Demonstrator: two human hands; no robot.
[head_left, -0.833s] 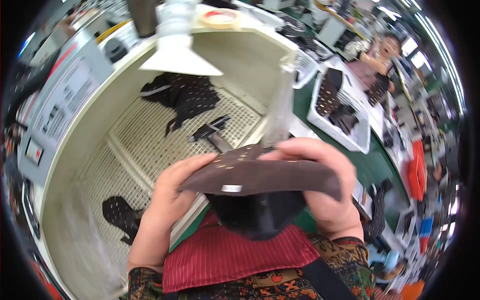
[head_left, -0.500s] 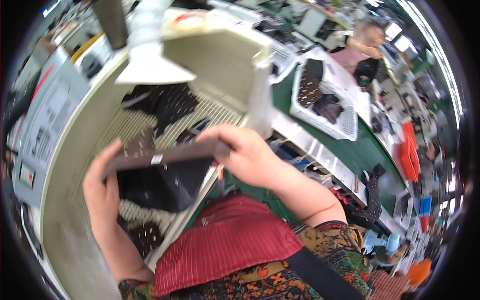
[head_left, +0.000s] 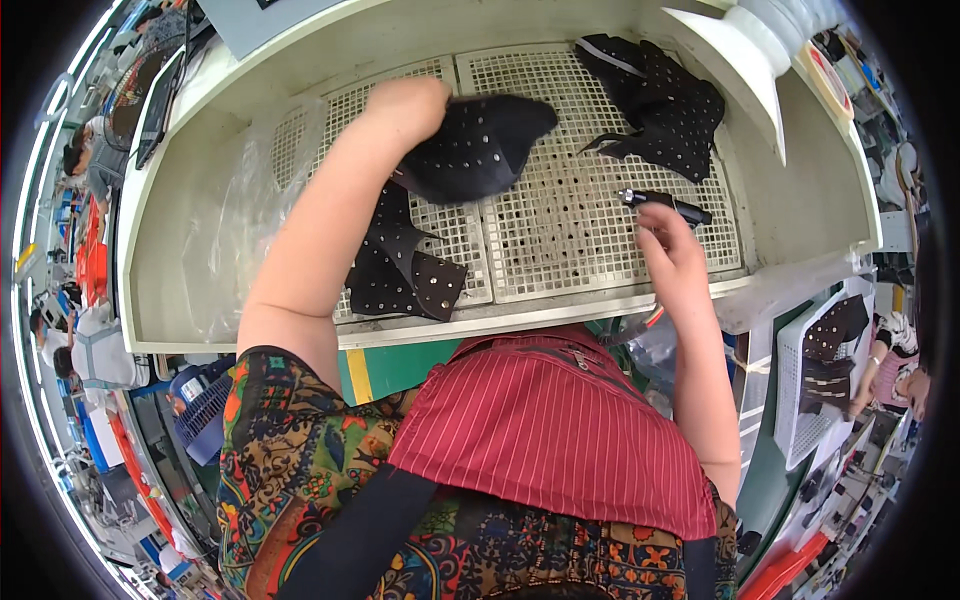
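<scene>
Above the left part of the grid, my left hand point(head_left: 412, 108) is closed on the edge of a black dotted material piece point(head_left: 468, 150), which hangs out to the right; some fingers are hidden. Over the right part of the grid, my slightly blurred right hand point(head_left: 675, 258) has its thumb and fingers apart. Its fingertips are at a black, cylindrical hand tool point(head_left: 683, 207) with a metal tip; I cannot tell whether they touch it. More black dotted pieces point(head_left: 405, 265) lie below my left hand, and a crumpled dark dotted heap point(head_left: 670, 108) lies at the far right.
A pale walled tray with a grid floor point(head_left: 560, 275) surrounds the work. A white funnel-shaped hood point(head_left: 745, 62) hangs over its far right. Clear plastic sheeting point(head_left: 235, 225) lines the left side. A white basket point(head_left: 800, 400) with dark pieces stands to the right, near another person.
My view has swung round to face the tray. The dark piece, stretched between both hands earlier, is now in my left hand only. My right hand has moved away to the black tool.
</scene>
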